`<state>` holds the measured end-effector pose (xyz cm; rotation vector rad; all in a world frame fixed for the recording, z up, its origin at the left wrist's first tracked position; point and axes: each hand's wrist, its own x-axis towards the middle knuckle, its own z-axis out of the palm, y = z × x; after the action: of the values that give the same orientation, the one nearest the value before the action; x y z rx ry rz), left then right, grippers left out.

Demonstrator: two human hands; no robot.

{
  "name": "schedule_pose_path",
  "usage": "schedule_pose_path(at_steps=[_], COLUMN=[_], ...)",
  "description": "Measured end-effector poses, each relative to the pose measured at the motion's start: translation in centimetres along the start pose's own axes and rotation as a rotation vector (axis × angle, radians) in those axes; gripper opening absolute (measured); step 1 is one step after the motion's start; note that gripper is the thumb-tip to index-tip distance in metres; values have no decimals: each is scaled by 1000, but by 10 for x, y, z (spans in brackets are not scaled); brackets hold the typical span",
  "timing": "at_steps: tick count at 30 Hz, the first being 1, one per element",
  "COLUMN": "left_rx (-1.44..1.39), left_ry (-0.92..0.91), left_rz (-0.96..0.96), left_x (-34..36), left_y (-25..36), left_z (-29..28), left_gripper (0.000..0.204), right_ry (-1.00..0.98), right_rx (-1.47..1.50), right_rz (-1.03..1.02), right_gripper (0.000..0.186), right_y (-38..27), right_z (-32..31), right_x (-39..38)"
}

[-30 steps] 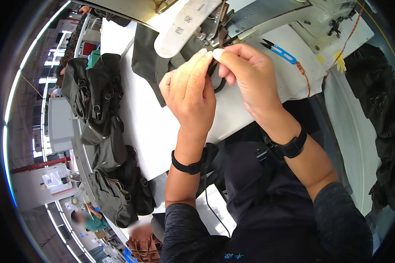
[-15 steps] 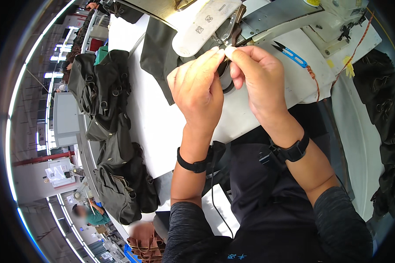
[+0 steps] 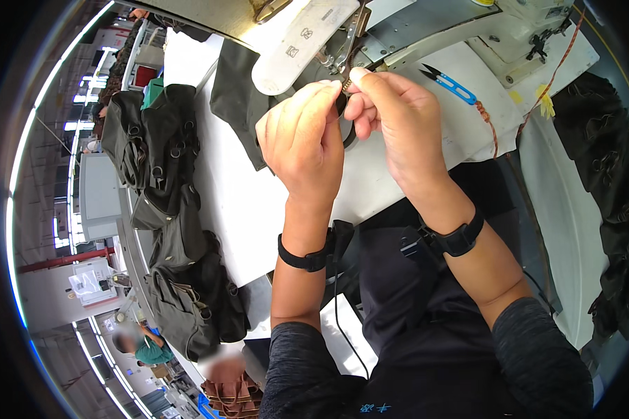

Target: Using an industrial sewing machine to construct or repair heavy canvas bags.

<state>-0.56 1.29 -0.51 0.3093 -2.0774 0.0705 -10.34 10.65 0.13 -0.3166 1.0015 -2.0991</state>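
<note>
Both my hands are raised together just in front of a sewing machine's needle area point(image 3: 334, 59). Thumb and fingers of my left hand point(image 3: 302, 140) are pinched at one side of a small brass-toothed piece, which looks like the end of a zipper point(image 3: 346, 84). My right hand point(image 3: 409, 126) pinches the same piece from the other side, its lower fingers curled loosely. Most of the zipper is hidden by the fingers. Dark olive fabric point(image 3: 236, 91) lies on the white table point(image 3: 234, 195), left of the machine's white rounded cover point(image 3: 286, 59).
Blue thread snips point(image 3: 457, 86) lie right of my hands, tied to an orange-brown cord point(image 3: 490, 126). Dark olive bags point(image 3: 178, 234) are piled along the table's left edge. More dark bags point(image 3: 597, 164) hang at the far right. A person in green point(image 3: 154, 349) sits far left.
My fingertips have parted slightly, and more of the brass teeth shows between them. Both hands still pinch at the zipper. The whole view has shifted a little, moving the scene left.
</note>
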Motion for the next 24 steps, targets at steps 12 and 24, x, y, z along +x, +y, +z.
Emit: schedule_pose_path(at_steps=[12, 24], left_rx=[-16, -42], left_ry=[-2, 21], left_rz=[22, 34], left_x=[3, 6], left_y=[-2, -5], left_z=[-2, 1], left_gripper=[32, 32], right_ry=[106, 134], right_rx=[12, -118], right_rz=[-200, -245], right_gripper=[16, 19], right_y=[17, 11], right_z=[8, 13], right_x=[-1, 5])
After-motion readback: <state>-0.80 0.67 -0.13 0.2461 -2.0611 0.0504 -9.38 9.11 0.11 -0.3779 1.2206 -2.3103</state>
